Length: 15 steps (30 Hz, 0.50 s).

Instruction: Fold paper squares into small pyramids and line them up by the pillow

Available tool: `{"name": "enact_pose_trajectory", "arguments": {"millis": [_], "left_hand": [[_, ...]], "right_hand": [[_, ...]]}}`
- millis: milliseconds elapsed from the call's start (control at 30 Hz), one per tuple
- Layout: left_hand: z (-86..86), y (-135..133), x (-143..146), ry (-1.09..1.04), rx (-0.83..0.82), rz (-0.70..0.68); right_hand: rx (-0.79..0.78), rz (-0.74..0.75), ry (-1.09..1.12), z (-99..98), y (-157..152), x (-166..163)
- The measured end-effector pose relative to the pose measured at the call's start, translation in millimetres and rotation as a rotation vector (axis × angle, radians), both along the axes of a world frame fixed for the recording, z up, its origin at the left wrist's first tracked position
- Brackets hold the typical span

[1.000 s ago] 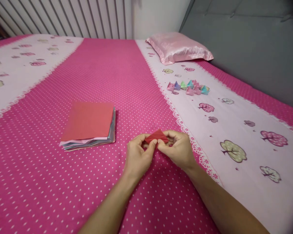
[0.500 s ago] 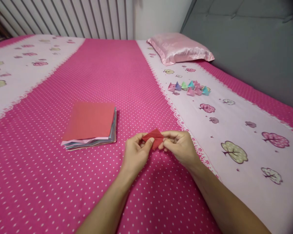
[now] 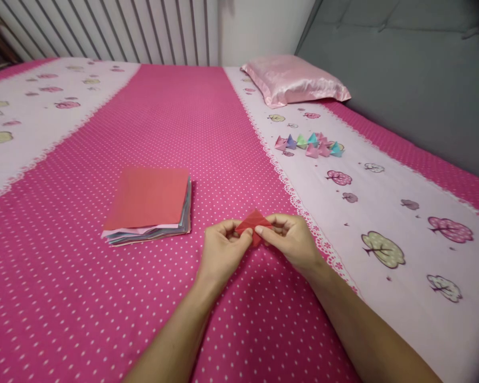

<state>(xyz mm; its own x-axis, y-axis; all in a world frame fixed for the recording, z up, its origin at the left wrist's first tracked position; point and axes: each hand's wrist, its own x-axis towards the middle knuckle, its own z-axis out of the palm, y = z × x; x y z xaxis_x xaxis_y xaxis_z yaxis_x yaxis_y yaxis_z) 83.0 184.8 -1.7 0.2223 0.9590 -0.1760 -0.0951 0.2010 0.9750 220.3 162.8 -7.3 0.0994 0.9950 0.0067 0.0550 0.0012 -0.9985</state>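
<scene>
A small red piece of folded origami paper (image 3: 255,217) is held between both hands over the bed, its top corner pointing away from me. My left hand (image 3: 225,246) pinches the paper's left side, thumb on top and fingers underneath. On the right side, my right hand (image 3: 293,239) grips it the same way. Both thumbs press close together near the paper's middle, and the fingers behind it are partly hidden. Left of my hands lies a stack of square coloured paper (image 3: 147,198) with a red sheet on top.
Several small folded paper pieces (image 3: 312,151) in pink, purple, green and blue sit in a cluster on the right. Behind them lies a pink satin pillow (image 3: 295,80) near a grey padded headboard (image 3: 403,80). A pink dotted bedsheet (image 3: 175,117) covers the bed.
My right thumb has moved left from the paper's right edge onto its middle, beside the left thumb. The paper has shifted slightly right and now shows more of its right corner.
</scene>
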Motion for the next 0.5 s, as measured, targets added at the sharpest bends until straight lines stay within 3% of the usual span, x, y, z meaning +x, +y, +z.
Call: {"name": "enact_pose_trajectory", "arguments": {"millis": [300,500], "left_hand": [[-0.1,0.8,-0.6,0.081,0.056,-0.019],[-4.2,3.1,-7.6,0.312,0.191,-0.091]], "right_hand": [[0.012,-0.015,-0.150,-0.3,-0.5,-0.4],[0.104,-0.019,-0.383,2.7,-1.8,-0.3]]}}
